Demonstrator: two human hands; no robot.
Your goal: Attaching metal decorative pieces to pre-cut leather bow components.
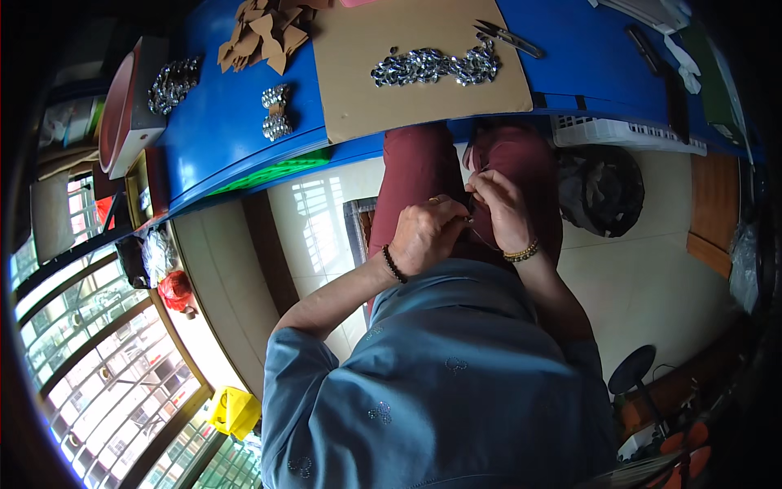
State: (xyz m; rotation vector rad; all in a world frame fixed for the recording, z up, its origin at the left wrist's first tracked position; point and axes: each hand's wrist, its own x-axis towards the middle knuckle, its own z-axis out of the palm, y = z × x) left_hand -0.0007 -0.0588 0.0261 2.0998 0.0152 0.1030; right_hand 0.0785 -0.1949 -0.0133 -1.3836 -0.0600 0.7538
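Above my lap, my left hand (pixel 425 235) and my right hand (pixel 503 210) are close together. The left fingers are pinched near a small dark bit, too small to name. Higher up, my right hand's thumb and fingertips press together on something I cannot make out. A fine line, perhaps thread, shows faintly between the hands. Beyond them on the table, a heap of shiny silver gems (pixel 432 67) lies on a cardboard sheet (pixel 358 102). Thread snips (pixel 511 39) rest at the sheet's far right edge.
On the blue tabletop (pixel 220 114) are brown bow-shaped pieces (pixel 265 37), a gem-covered bow (pixel 277 112) and another gem pile (pixel 173 85). A pink-lined container (pixel 122 110) stands at the left. Under the table are a white basket (pixel 619 133) and a black bag (pixel 601 191).
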